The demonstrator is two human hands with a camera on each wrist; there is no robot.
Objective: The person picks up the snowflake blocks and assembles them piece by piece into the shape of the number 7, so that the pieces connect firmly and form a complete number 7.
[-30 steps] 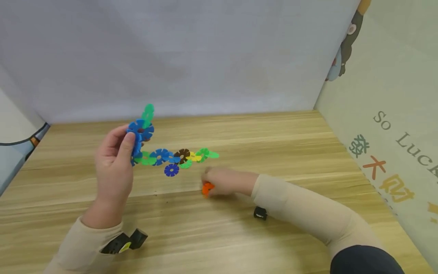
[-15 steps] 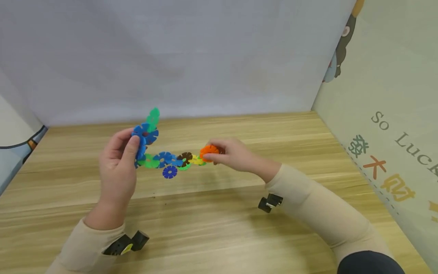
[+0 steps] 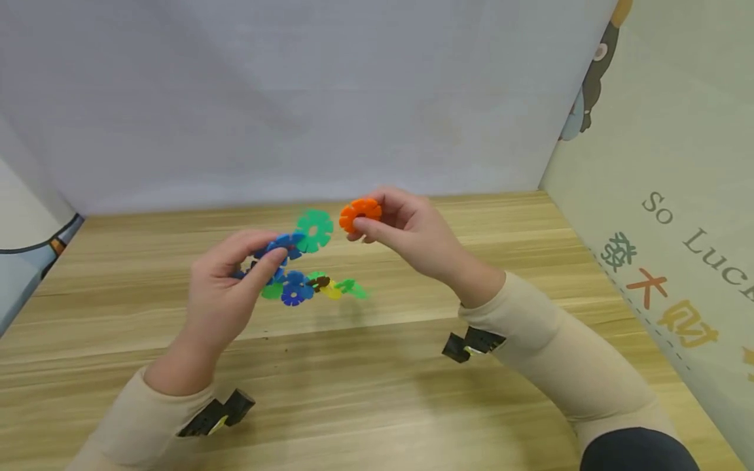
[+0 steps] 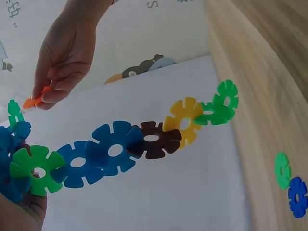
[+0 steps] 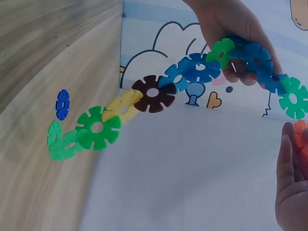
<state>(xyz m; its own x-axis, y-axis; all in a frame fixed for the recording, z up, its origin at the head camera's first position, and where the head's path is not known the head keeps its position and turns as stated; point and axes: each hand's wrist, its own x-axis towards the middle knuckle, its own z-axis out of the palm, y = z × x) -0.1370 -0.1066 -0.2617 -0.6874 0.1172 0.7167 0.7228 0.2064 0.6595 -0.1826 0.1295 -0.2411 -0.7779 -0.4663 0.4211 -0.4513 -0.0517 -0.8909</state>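
The left hand (image 3: 226, 297) grips one end of a chain of snowflake discs (image 4: 144, 142) held above the wooden table (image 3: 377, 392), its far end hanging free. On the table below lie a dark blue disc (image 3: 292, 295) and a green disc (image 4: 283, 170). Farther back, the right hand (image 3: 412, 235) pinches an orange disc (image 3: 360, 212) just beside the chain's teal end disc (image 3: 314, 230), not touching it.

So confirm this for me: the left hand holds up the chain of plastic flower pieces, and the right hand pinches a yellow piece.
Not quite. The left hand does hold the chain, but the piece pinched by the right hand is orange, not yellow, as the head view shows.
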